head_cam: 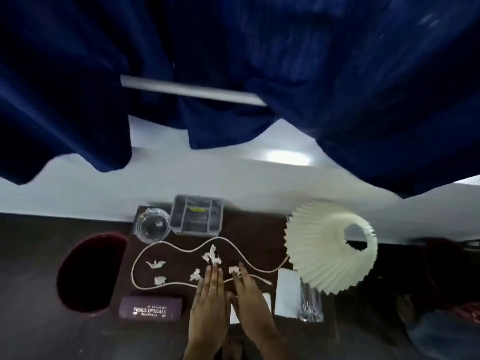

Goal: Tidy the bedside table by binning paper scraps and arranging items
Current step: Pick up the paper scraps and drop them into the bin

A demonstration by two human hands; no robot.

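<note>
Several crumpled white paper scraps [211,255] lie scattered on the dark brown bedside table [249,235], inside and around a looping white cable [176,249]. My left hand [209,298] lies flat with straight fingers on the table, fingertips just below the middle scraps. My right hand [250,292] lies beside it, fingers straight, its fingertips touching one scrap [233,269]. A dark red bin [89,271] stands on the floor left of the table. A purple spectacle case [150,307] rests at the table's front left.
A glass jar [152,224] and a clear plastic organiser box [197,215] sit at the table's back. A pleated cream lampshade [330,245] overhangs the right side, above a white box [287,292] and a drinking glass [310,305]. Blue curtains [233,61] hang behind.
</note>
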